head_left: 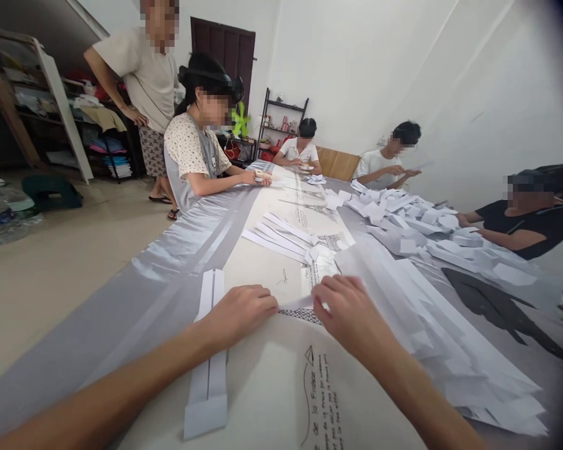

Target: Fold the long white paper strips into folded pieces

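Observation:
My left hand [246, 312] and my right hand [341, 307] are side by side over the printed table cover [263, 381], near the middle of the view. A thin strip of white paper [294, 305] stretches between their fingertips, seen almost edge-on. The fingers of both hands are curled and closed at its ends; part of the strip is hidden behind them. Beneath my left forearm lies a long folded paper sleeve [206, 400] with a dark line along it. Beyond my hands, several narrow folded papers [281, 240] lie spread on the cover.
A large stack of white paper sheets [431, 325] lies right of my right arm. Farther back is a heap of folded papers [403, 212], beside a dark flat piece [488, 300]. Several people sit around the table; one person [143, 81] stands at the left.

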The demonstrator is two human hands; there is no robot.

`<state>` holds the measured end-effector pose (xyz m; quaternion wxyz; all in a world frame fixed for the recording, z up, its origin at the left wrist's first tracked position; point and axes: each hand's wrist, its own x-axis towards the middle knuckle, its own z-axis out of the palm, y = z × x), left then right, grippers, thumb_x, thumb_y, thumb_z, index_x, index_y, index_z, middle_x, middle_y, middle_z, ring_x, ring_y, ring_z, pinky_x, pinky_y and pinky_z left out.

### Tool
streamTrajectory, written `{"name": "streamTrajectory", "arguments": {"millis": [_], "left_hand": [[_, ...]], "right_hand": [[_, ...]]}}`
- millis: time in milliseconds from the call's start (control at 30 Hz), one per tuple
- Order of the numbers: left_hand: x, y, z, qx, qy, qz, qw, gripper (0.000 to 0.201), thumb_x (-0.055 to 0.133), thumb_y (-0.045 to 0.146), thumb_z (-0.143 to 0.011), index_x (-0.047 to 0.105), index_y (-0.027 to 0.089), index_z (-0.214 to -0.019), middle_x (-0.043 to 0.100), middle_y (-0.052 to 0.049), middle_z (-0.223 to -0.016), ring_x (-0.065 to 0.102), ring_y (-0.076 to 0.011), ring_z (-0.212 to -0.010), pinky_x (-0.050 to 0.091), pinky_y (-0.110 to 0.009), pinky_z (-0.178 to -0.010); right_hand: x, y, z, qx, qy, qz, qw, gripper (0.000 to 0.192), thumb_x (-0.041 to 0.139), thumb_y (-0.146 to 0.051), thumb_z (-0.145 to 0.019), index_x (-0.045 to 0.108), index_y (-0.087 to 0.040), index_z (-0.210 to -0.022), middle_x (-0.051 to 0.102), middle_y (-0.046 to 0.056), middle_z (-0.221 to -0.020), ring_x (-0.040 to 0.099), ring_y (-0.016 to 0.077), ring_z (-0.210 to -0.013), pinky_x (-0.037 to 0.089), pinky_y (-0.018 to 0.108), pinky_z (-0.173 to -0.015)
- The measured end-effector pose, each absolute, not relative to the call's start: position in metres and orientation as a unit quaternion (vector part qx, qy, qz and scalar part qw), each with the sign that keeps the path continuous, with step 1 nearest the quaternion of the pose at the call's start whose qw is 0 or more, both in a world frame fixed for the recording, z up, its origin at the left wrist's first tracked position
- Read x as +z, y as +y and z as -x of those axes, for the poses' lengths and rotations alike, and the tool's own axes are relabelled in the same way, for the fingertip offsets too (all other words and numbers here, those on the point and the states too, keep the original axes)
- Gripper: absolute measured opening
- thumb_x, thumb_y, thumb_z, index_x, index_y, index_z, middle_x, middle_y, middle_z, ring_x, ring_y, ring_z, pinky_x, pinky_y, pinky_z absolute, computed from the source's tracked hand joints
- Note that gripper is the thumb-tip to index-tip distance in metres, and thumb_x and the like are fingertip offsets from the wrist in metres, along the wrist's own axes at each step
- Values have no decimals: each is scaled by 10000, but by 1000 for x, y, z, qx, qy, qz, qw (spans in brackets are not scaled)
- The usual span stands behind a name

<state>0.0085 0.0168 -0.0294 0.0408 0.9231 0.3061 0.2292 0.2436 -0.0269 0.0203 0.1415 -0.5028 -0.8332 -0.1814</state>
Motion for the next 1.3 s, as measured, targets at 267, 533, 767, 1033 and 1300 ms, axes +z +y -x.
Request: {"name": "streamTrajectory", "arguments": {"millis": [267,533,767,1033,1300], "left_hand": [[13,8,-11,411,420,-661,466,307,643,426,-895,724,177,-734,714,-9,-741,636,-159,-703,519,-266,-677],[-14,-16,-32,259,363,-698,560,401,541,408,-959,629,162,-654,675,-21,-646,657,-156,-626,547,-277,-651],[-29,-3,-18,196,368,-909,-18,317,418,310,-1033,651,159,-880,699,-72,-882,664,-217,-795,528,-342,-705],[-38,0,-20,141,358,-920,-70,247,439,231,-1022,636,110,-1109,655,-151,-1152,642,-270,-1045,531,-417,-902],[-28,6,-14,158,369,-915,42,157,481,201,-975,632,159,-983,633,-66,-951,629,-203,-851,503,-326,-753]], "right_hand": [[8,-16,-234,196,-626,471,589,317,553,-394,-986,600,-239,-1258,641,112,-1226,662,254,-1038,583,432,-835],[-9,-23,-220,518,-547,478,451,281,656,-448,-897,598,-181,-835,619,5,-764,556,156,-660,455,280,-572],[-23,-24,-228,266,-764,534,247,252,588,-259,-884,450,-213,-679,414,-55,-659,405,126,-589,336,259,-540],[-32,-24,-231,182,-779,548,242,264,551,-221,-937,640,-224,-1185,563,21,-941,567,147,-667,539,320,-672],[-18,-37,-221,225,-827,460,234,420,489,-435,-1028,561,-284,-1414,544,78,-1464,556,260,-1298,531,432,-1008]]}}
